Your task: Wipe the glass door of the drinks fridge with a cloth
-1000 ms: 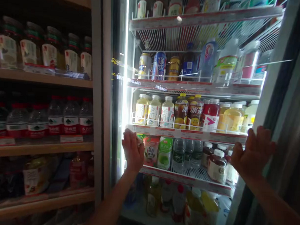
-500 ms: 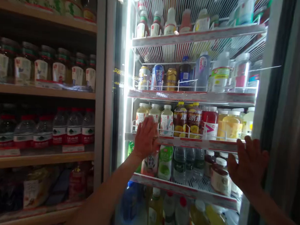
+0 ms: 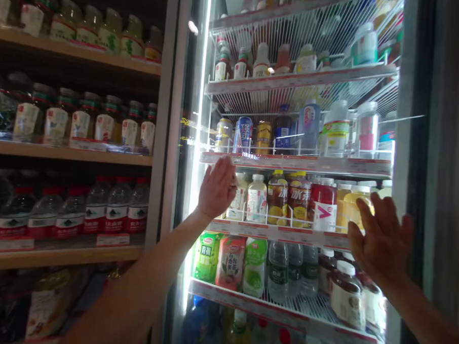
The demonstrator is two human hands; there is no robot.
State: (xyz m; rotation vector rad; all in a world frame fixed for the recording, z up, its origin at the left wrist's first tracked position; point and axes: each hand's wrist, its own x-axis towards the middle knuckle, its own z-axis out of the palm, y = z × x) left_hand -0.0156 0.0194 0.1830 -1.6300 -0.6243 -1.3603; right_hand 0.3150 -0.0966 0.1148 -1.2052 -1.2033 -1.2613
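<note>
My left hand (image 3: 216, 189) lies flat against the glass door (image 3: 188, 155) of a lit drinks cooler, fingers together. A bit of white cloth (image 3: 234, 181) shows at the edge of its fingers, pressed under the hand; most of it is hidden. Behind the glass, just right of this hand, stand pale tea bottles (image 3: 256, 198). Over on the right, my right hand (image 3: 382, 239) is raised with fingers spread and holds nothing. It is near the door's right side, in front of yellow drink bottles (image 3: 351, 208); whether it touches the glass I cannot tell.
Inside the cooler, wire shelves (image 3: 302, 81) carry cans, bottles and drink cartons (image 3: 230, 263). Left of the door frame (image 3: 169, 113), wooden shelves (image 3: 70, 154) hold rows of bottled drinks, including red-capped water bottles (image 3: 117, 202). Light reflections streak the glass.
My left hand has moved up and left across the glass, uncovering the cartons below. My right hand stays nearly in place. The view has tilted upward and shifted slightly left.
</note>
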